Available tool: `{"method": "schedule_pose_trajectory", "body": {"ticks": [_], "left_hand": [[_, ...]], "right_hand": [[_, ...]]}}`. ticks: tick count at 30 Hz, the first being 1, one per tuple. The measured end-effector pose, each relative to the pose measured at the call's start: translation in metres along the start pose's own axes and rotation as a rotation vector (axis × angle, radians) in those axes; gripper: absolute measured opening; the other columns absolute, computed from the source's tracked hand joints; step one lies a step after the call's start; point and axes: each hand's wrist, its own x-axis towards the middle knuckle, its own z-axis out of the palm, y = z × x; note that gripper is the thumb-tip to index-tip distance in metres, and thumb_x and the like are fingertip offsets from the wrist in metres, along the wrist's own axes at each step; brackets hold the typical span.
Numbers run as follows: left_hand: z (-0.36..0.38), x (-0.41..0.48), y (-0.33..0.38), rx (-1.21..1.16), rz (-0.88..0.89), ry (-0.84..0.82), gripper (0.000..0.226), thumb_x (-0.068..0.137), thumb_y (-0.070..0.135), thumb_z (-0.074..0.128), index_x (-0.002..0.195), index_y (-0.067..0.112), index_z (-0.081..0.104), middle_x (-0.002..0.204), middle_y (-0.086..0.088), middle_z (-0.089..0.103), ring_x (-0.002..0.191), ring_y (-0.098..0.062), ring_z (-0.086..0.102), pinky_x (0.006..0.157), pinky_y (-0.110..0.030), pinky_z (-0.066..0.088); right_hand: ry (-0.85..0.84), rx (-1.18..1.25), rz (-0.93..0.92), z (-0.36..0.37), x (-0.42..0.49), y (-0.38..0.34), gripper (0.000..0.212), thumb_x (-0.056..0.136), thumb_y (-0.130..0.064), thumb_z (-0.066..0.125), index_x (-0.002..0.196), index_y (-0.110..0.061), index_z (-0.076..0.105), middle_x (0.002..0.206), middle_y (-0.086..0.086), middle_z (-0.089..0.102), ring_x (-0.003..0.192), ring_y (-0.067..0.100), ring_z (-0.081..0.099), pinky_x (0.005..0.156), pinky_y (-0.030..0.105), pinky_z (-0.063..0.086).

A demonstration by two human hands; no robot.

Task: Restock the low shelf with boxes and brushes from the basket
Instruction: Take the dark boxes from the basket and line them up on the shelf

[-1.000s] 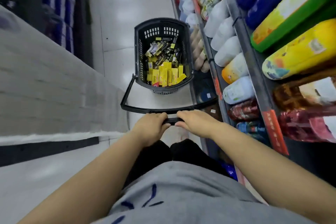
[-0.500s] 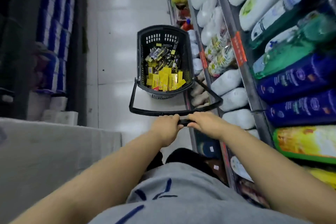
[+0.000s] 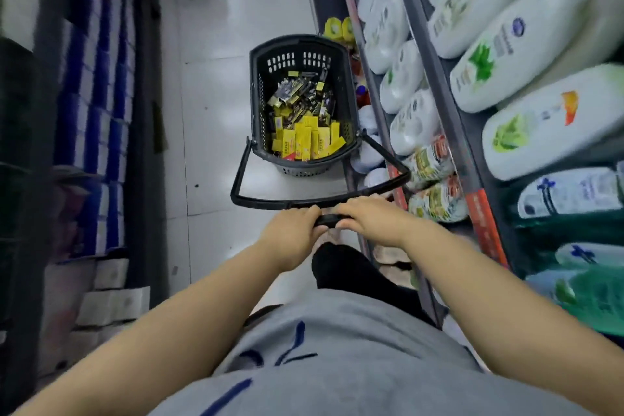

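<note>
Both hands curl round the handle (image 3: 317,202), left hand (image 3: 293,230) and right hand (image 3: 366,217) side by side; the basket (image 3: 300,105) sits straight ahead on the floor, long axis down the aisle, boxes (image 3: 305,141) heaped inside; shelves (image 3: 435,84) crowd its right edge, open floor (image 3: 209,111) lies left

The basket (image 3: 300,105) stands on the floor (image 3: 216,84), its handle (image 3: 243,176) reaching back from it. Boxes (image 3: 309,140) lie inside it. Shelves of bottles (image 3: 405,78) run along its right; stacked packs (image 3: 98,105) stand well left.
</note>
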Motion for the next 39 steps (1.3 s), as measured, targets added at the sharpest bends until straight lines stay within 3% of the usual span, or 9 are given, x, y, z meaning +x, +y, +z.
{"method": "schedule_pose_trajectory", "body": {"ticks": [4, 7, 11, 14, 18, 21, 24, 27, 39], "left_hand": [[-0.049, 0.069, -0.020, 0.071, -0.073, -0.079, 0.026, 0.099, 0.036, 0.036, 0.099, 0.012, 0.046, 0.107, -0.010, 0.061, 0.094, -0.030, 0.053, 0.066, -0.032, 0.027], [-0.091, 0.116, -0.037, 0.061, -0.098, -0.107, 0.025, 0.099, 0.035, 0.036, 0.096, 0.012, 0.044, 0.106, -0.012, 0.060, 0.094, -0.031, 0.053, 0.067, -0.033, 0.027], [-0.142, 0.165, -0.069, 0.023, -0.135, -0.103, 0.024, 0.098, 0.037, 0.038, 0.096, 0.014, 0.044, 0.103, -0.010, 0.061, 0.092, -0.030, 0.054, 0.062, -0.032, 0.023], [-0.174, 0.196, -0.099, -0.001, -0.111, -0.117, 0.025, 0.097, 0.038, 0.041, 0.099, 0.014, 0.048, 0.099, -0.008, 0.061, 0.090, -0.028, 0.054, 0.062, -0.030, 0.023], [-0.212, 0.242, -0.143, -0.058, -0.035, -0.068, 0.018, 0.095, 0.036, 0.047, 0.086, 0.021, 0.042, 0.092, -0.006, 0.063, 0.083, -0.025, 0.055, 0.058, -0.027, 0.017], [-0.238, 0.287, -0.175, -0.114, -0.005, -0.084, 0.020, 0.094, 0.035, 0.049, 0.087, 0.016, 0.049, 0.091, -0.006, 0.063, 0.084, -0.025, 0.056, 0.062, -0.029, 0.027], [-0.266, 0.332, -0.196, -0.072, -0.026, -0.157, 0.026, 0.096, 0.033, 0.045, 0.097, 0.008, 0.053, 0.099, -0.011, 0.063, 0.091, -0.029, 0.056, 0.073, -0.036, 0.038], [-0.303, 0.380, -0.219, -0.074, -0.007, -0.216, 0.027, 0.097, 0.030, 0.042, 0.105, 0.006, 0.052, 0.107, -0.014, 0.062, 0.097, -0.032, 0.055, 0.080, -0.039, 0.039], [-0.404, 0.513, -0.299, -0.276, -0.026, -0.349, 0.021, 0.097, 0.024, 0.046, 0.109, 0.007, 0.052, 0.105, -0.013, 0.062, 0.097, -0.032, 0.055, 0.075, -0.032, 0.036]], "right_hand": [[0.010, 0.068, 0.022, -0.054, 0.053, 0.025, 0.038, 0.099, -0.036, 0.039, 0.136, -0.028, 0.045, 0.118, 0.008, 0.057, 0.114, 0.026, 0.049, 0.093, 0.038, 0.034], [0.011, 0.062, 0.014, -0.098, 0.096, 0.044, 0.038, 0.099, -0.037, 0.038, 0.134, -0.027, 0.046, 0.123, 0.008, 0.056, 0.116, 0.027, 0.048, 0.091, 0.037, 0.033], [0.069, 0.068, -0.033, -0.147, 0.148, 0.060, 0.035, 0.098, -0.037, 0.039, 0.126, -0.023, 0.053, 0.114, 0.008, 0.060, 0.108, 0.028, 0.052, 0.085, 0.039, 0.034], [0.066, 0.084, -0.061, -0.176, 0.188, 0.069, 0.034, 0.098, -0.038, 0.039, 0.123, -0.022, 0.054, 0.107, 0.008, 0.060, 0.103, 0.027, 0.053, 0.078, 0.036, 0.033], [0.070, 0.105, -0.064, -0.212, 0.248, 0.083, 0.034, 0.097, -0.041, 0.040, 0.124, -0.026, 0.054, 0.104, 0.005, 0.060, 0.101, 0.025, 0.053, 0.078, 0.036, 0.034], [0.063, 0.131, -0.008, -0.242, 0.293, 0.096, 0.035, 0.097, -0.040, 0.041, 0.128, -0.028, 0.052, 0.104, 0.003, 0.059, 0.102, 0.023, 0.051, 0.075, 0.031, 0.029], [0.028, 0.173, 0.080, -0.276, 0.333, 0.104, 0.034, 0.098, -0.036, 0.040, 0.129, -0.026, 0.052, 0.104, 0.007, 0.057, 0.104, 0.026, 0.049, 0.079, 0.034, 0.030], [0.038, 0.186, 0.151, -0.313, 0.371, 0.113, 0.037, 0.099, -0.035, 0.039, 0.135, -0.029, 0.046, 0.108, 0.008, 0.056, 0.105, 0.027, 0.047, 0.084, 0.036, 0.032], [0.049, 0.201, 0.163, -0.424, 0.498, 0.168, 0.039, 0.096, -0.044, 0.040, 0.135, -0.040, 0.044, 0.109, -0.002, 0.055, 0.107, 0.020, 0.045, 0.093, 0.034, 0.029]]}}
